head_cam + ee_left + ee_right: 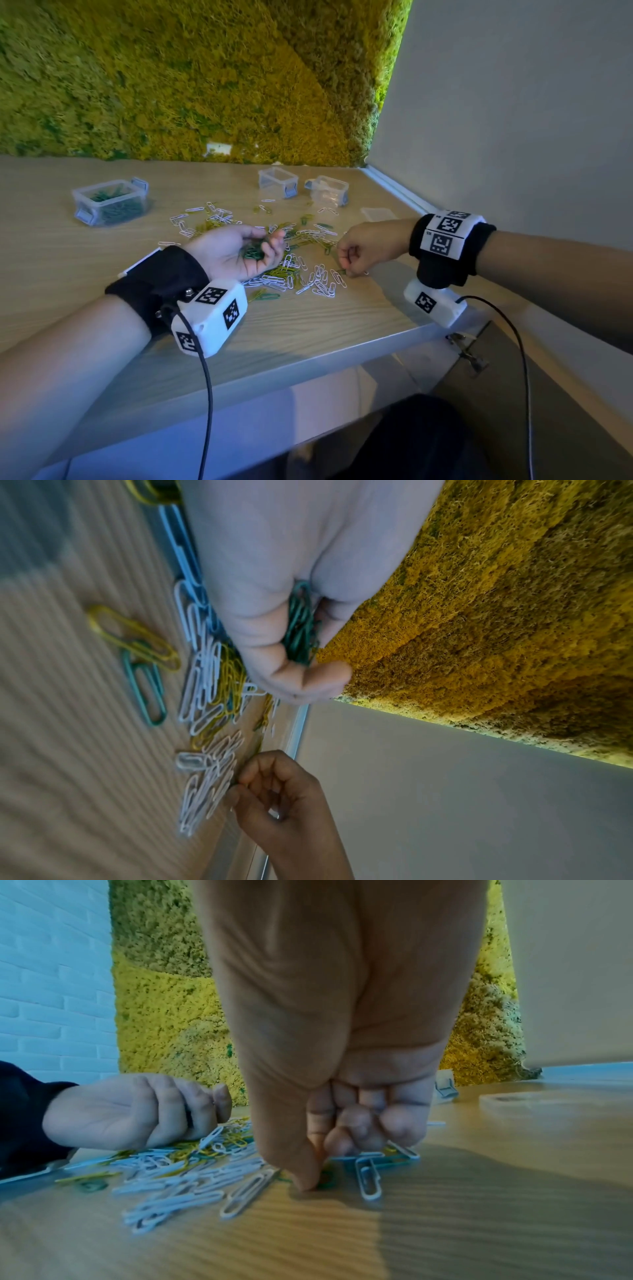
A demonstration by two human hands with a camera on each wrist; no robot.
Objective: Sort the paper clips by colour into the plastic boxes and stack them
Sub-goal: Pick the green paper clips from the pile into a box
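Observation:
White, yellow and green paper clips lie mixed in a pile (291, 270) on the wooden table (85, 260). My left hand (239, 250) lies palm up beside the pile, fingers curled round a bunch of green clips (254, 252), which also show in its palm as green clips (301, 626). My right hand (347, 262) is down at the pile's right edge. Its thumb and forefinger pinch a single green clip (326, 1181) against the table among white clips (368, 1180). A clear plastic box (109, 202) at the back left holds green clips.
Two empty clear boxes (278, 181) (329, 190) stand at the back, near the moss wall. A clear lid (376, 214) lies to the right by the white wall. The table's front edge (308, 356) is close below my wrists. Cables hang from both wrist cameras.

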